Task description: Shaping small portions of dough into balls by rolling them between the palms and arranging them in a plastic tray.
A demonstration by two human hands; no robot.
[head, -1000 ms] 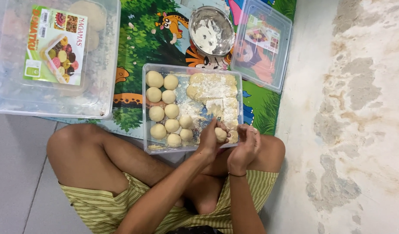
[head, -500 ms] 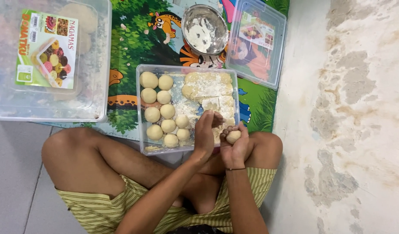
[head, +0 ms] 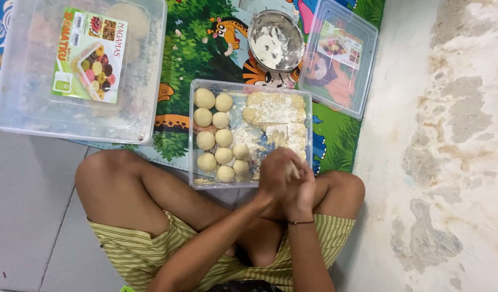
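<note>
Pressing together, both hands (head: 287, 181) cup a dough piece (head: 294, 171).

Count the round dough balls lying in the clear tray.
9 dough balls lie in the left half of the clear tray: four down the left edge, four beside them, and one further right near the bottom. The clasped hands may hide more.

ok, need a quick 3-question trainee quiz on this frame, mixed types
1. True or false: the hands are pressed together over the near right corner of the clear tray.
2. The metal bowl sits: A) inside the tray B) beyond the tray, on the mat C) on bare floor.
3. How many dough balls lie in the tray?

Key:
1. True; left hand and right hand are clasped.
2. B.
3. Ten.
</note>
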